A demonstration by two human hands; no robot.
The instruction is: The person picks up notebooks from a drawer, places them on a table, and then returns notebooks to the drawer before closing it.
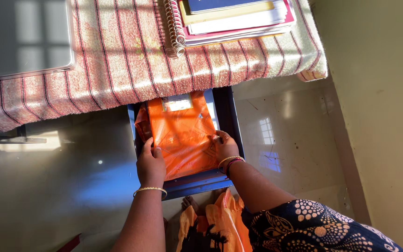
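Note:
An orange plastic packet (183,135) lies inside an open blue drawer (199,183) under the table. My left hand (150,163) grips the packet's near left edge, thumb on top. On the packet's near right corner, my right hand (225,146) presses down with its fingers curled over the plastic. Both wrists wear bangles. The far end of the packet, with a pale label, reaches under the table edge.
A red-striped cloth (117,60) covers the table above the drawer. On it rest a grey laptop (22,37) at the left and a stack of books with a spiral notebook (229,18) at the right. A pale wall (378,116) stands at the right; the shiny floor (47,186) lies below.

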